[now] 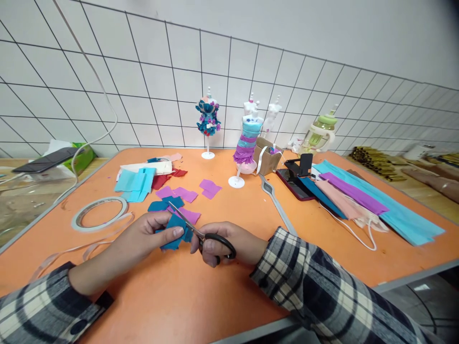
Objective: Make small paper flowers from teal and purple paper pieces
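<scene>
Between thumb and fingers, my left hand (158, 231) pinches a dark teal piece of paper (174, 223) over the orange table (150, 296). My right hand (224, 241) has its fingers in the black handles of the scissors (218, 237). The blades point up and left, lying across the teal piece; whether they are parted is hard to tell. Just beyond my left hand are more teal pieces (158, 206) and purple pieces (185, 193). Light blue sheets (135, 184) and red pieces (161, 180) are behind them on the left.
A tape roll (77, 222) and pale ribbon (53, 258) are at left. Small dress forms stand at the back, one in teal ruffles (208, 117), one in blue and purple (247, 141). A box (267, 157), phone (296, 185), bottle (319, 134) and long coloured strips (353, 192) are right.
</scene>
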{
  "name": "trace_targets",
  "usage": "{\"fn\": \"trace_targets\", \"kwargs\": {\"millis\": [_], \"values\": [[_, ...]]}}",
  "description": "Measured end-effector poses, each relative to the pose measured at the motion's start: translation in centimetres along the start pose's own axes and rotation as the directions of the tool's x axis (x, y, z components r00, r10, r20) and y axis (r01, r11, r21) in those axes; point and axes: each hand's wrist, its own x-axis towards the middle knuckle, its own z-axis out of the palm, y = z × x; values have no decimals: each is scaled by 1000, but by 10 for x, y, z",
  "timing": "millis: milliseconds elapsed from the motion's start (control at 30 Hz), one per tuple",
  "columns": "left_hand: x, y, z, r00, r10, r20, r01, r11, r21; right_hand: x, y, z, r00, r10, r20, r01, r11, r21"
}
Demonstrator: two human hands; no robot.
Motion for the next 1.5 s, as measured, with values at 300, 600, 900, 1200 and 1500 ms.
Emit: {"fn": "trace_targets", "kwargs": {"millis": [300, 600, 900, 1200, 1500], "values": [[-1, -3, -6, 983, 59, 176, -77, 992, 98, 4, 3, 2, 998, -45, 49, 45, 999, -1], [3, -4, -7, 944, 80, 320, -108, 992, 70, 7, 7, 0, 996, -25, 87, 22, 999, 31], [-1, 4, -6, 929, 67, 365, -105, 991, 86, 7, 7, 1, 996, 34, 77, -35, 999, 11], [2, -7, 1, 986, -39, 160, -22, 932, 362, 4, -2, -1, 997, -54, -55, 50, 996, -77], [14, -25, -21, 957, -5, -289, 161, 840, 519, 3, -1, -7, 982, 7, -187, -19, 998, -65]]}}
